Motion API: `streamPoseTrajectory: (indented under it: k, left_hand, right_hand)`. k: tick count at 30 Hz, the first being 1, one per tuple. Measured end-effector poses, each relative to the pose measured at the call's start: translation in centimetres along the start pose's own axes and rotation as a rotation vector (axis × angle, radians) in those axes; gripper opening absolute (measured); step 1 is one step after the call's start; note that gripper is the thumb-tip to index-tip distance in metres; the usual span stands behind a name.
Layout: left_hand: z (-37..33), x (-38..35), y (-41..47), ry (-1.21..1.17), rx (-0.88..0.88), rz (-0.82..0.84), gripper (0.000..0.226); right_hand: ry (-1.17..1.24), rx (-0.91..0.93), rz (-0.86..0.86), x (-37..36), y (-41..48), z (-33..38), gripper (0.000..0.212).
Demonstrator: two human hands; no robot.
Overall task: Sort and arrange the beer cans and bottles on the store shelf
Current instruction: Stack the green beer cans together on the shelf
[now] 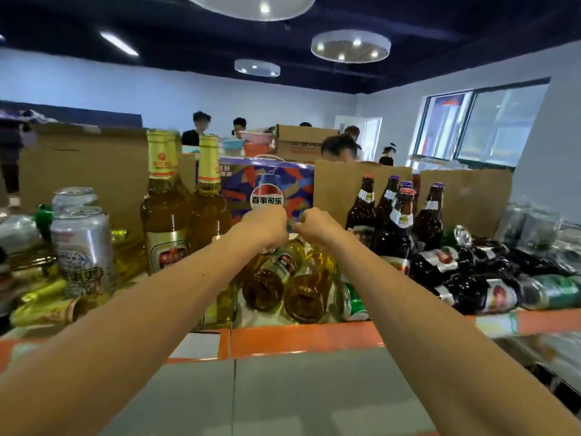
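Two amber beer bottles [273, 275] lie bases-forward at the front edge of the shelf [301, 338], midway along; left hand [264, 226] and right hand [317, 226] each grip a neck (fingers mostly hidden).

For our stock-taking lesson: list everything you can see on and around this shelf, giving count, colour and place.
standing amber bottles: three, gold-foiled necks, left of centre
lying amber bottles: two, centre, bases toward the camera
silver cans: two, upright, left
gold cans: at least one, lying, front left
dark bottles: about five upright, dark brown, right; more lying beside them
green cans: two, lying, one centre-right, one far right
Pepsi box: one, blue and red, behind centre
cardboard: brown panels, behind the bottles
shelf edge: orange, front
people: several, background
left hand: fist, seemingly on a lying bottle's neck
right hand: fist, likewise
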State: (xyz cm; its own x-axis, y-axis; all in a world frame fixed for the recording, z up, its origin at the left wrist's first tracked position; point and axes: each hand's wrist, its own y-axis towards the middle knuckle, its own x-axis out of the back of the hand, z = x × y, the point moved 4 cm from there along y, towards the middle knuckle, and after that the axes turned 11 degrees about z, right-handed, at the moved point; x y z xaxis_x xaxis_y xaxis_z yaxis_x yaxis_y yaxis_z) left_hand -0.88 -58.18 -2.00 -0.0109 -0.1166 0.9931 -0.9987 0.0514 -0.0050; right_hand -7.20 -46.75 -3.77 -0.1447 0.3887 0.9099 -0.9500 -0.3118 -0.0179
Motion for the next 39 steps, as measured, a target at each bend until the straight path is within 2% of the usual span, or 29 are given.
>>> streamPoseTrajectory:
  k: [4,10,17,19,21,23,25,27,29,31,33,34,39]
  left_hand:
    - [0.1,-0.2,1.5,0.022,0.124,0.027,0.019]
    - [0.1,-0.5,2.0,-0.057,0.251,0.047,0.031]
    - [-1.0,0.5,0.1,-0.237,0.265,-0.163,0.052]
    - [-1.8,1.4,-0.5,-0.278,0.225,-0.257,0.061]
    - [-2.5,2.5,-1.5,-0.318,0.184,-0.353,0.071]
    - [-3.0,3.6,-3.0,-0.371,0.148,-0.419,0.080]
    - [-3.3,4.7,-5.0,-0.433,0.096,-0.473,0.083]
    - [-3.1,5.7,-7.7,-0.525,0.008,-0.548,0.079]
    - [-2.3,6.7,-11.3,-0.630,-0.054,-0.601,0.071]
    - [-0.7,7.4,-15.3,-0.701,-0.066,-0.615,0.053]
    - [1.8,8.0,-19.7,-0.733,-0.031,-0.606,0.024]
    - [3.3,8.1,-21.8,-0.755,0.001,-0.592,0.017]
    - [12.8,7.7,-32.7,-0.799,0.219,-0.544,0.014]
  right_hand:
    - [0.143,0.064,0.043,-0.5,3.8,-0.1,0.040]
    - [0.415,0.077,0.202,-1.7,6.6,-0.3,0.050]
    - [0.823,0.078,0.229,1.6,3.3,0.5,0.056]
    - [0.934,0.129,0.200,3.8,1.6,1.1,0.054]
    - [0.935,0.193,0.111,6.2,0.1,2.1,0.044]
    - [0.824,0.276,-0.003,8.3,-1.9,3.6,0.038]
    - [0.685,0.343,-0.100,10.0,-4.4,5.4,0.046]
    - [0.595,0.389,-0.192,11.1,-7.6,7.5,0.051]
    - [0.579,0.438,-0.236,11.4,-10.7,10.1,0.040]
    - [0.587,0.475,-0.244,10.7,-13.2,13.2,0.035]
    - [0.558,0.528,-0.203,9.1,-15.3,17.1,0.044]
    - [0.545,0.551,-0.174,8.0,-16.4,19.0,0.047]
    - [0.560,0.687,-0.035,0.7,-21.8,28.9,0.050]
